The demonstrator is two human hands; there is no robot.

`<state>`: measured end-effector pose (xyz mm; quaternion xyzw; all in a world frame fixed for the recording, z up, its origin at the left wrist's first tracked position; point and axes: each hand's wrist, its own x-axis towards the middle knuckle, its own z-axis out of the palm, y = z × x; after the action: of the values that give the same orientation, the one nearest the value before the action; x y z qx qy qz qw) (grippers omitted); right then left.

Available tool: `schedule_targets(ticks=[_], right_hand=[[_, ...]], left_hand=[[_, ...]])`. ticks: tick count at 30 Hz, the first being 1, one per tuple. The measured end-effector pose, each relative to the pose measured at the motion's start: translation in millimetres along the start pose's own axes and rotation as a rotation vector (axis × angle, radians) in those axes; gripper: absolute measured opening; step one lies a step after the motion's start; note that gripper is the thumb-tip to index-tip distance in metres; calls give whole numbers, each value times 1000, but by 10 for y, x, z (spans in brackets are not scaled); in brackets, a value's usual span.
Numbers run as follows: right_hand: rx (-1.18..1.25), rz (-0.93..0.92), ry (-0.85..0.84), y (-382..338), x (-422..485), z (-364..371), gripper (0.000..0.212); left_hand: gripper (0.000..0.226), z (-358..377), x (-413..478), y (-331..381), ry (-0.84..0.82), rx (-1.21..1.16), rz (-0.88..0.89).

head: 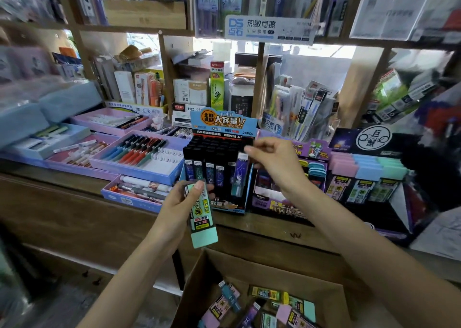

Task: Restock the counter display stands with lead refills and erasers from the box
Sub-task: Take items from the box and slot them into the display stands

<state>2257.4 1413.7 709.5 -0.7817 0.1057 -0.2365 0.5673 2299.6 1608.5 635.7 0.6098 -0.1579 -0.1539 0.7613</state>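
Counter stand (pixel 222 125), refill (pixel 240 175) in right hand (pixel 272 163)

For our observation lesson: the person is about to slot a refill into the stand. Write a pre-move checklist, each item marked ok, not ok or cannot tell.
1. Right hand pinches the lead refill at its top: ok.
2. Refill at the display stand front right corner: ok.
3. Refill fully seated in a slot: cannot tell.
4. Left hand grips the mint eraser: ok.
5. Box holds more stock: ok.
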Motion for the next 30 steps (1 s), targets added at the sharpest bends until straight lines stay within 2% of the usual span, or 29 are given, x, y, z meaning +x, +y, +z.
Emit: schedule_targets(ticks=[2,9,13,20,25,30], right_hand=[[-75,-22,28,-19,111,-21,8],[-348,-49,-11,132,307,263,17],[-462,-140,-7,210,282,341,17],[-394,-82,-31,275,307,364,16],[-445,-37,14,403,310,461,15],[-742,-22,-79,354,297,447,38]], left_hand=[[42,-56,-6,5,39,-42,-13],[37,-191,-57,-47,48,-102,-28],[37,-241,-64,-71,50,-92,0],[38,-268,-58,-142,37,-58,1],[36,-271,-52,-199,53,-145,-49],[32,-222,-49,-139,54,-210,-53]])
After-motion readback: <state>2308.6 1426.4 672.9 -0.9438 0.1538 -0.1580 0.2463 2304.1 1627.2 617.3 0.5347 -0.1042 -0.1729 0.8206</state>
